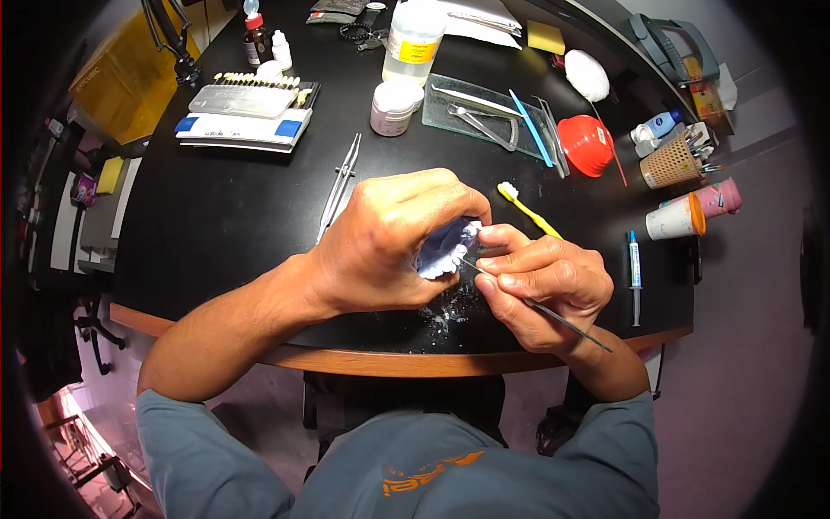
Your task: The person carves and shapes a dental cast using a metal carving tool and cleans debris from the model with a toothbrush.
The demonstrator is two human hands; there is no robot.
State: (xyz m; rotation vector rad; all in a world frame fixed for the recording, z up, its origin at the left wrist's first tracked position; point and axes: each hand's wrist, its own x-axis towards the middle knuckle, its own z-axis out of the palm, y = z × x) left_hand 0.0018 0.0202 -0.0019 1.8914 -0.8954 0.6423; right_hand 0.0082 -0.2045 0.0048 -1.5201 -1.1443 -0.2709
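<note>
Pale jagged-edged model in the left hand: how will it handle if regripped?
Probably stiff: the pale model shows a crisp, jagged rim in the left hand. Likely brittle at that rim, given the white crumbs on the table below. Could slip slightly if similar powder coats it.

From the head, down at hands [380,242]; edges unclear.
</note>
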